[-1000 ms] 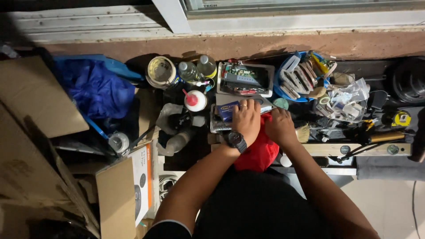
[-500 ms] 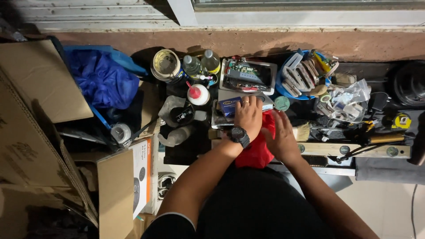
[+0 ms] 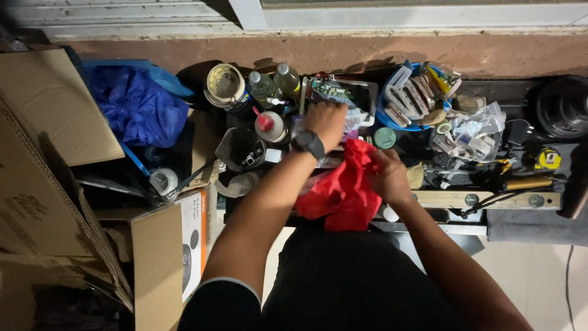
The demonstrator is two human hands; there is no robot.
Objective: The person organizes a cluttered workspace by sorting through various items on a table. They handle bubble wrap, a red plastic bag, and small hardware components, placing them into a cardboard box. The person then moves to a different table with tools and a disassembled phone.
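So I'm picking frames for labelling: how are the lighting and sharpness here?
Head view: dim, warm light; deep shadow around the blue cloth and cardboard box; red cloth reads clearly; left hand and right hand slightly soft.

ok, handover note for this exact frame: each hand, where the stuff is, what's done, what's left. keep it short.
Left hand: wristwatch on, reaching forward, fingers resting on the clutter at the front edge of the clear tray with the circuit board. What it grips, if anything, is hidden.
Right hand: closed on the red cloth, which hangs bunched over the bench's near edge.
Nearby: red-capped white bottle, green round tin, blue bowl of parts, wooden level.
Done: cloth is lifted clear in the right hand.
Left: bench is cluttered all over; nothing looks sorted.
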